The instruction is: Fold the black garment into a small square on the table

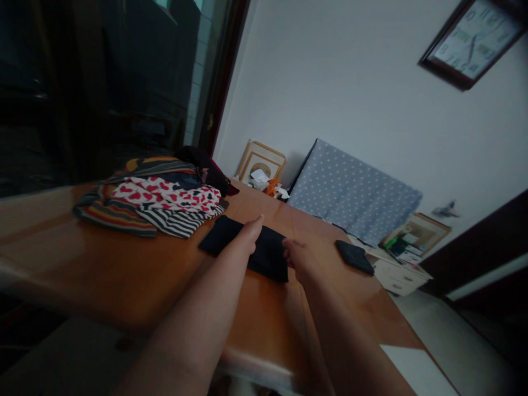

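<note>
A dark folded cloth (225,234) lies flat on the wooden table (103,269). My left hand (247,234) rests flat on its middle with the fingers stretched out. My right hand (297,257) touches the cloth's right edge, fingers curled onto the fabric. Both forearms reach in from the bottom of the view. A second small dark folded piece (355,256) lies on the table to the right of my right hand.
A pile of clothes (160,201), striped and heart-patterned, sits at the table's far left. A dotted grey panel (350,192) leans on the wall with picture frames (260,162) beside it. A wall clock (472,38) hangs top right. White drawers (396,272) stand beyond the table.
</note>
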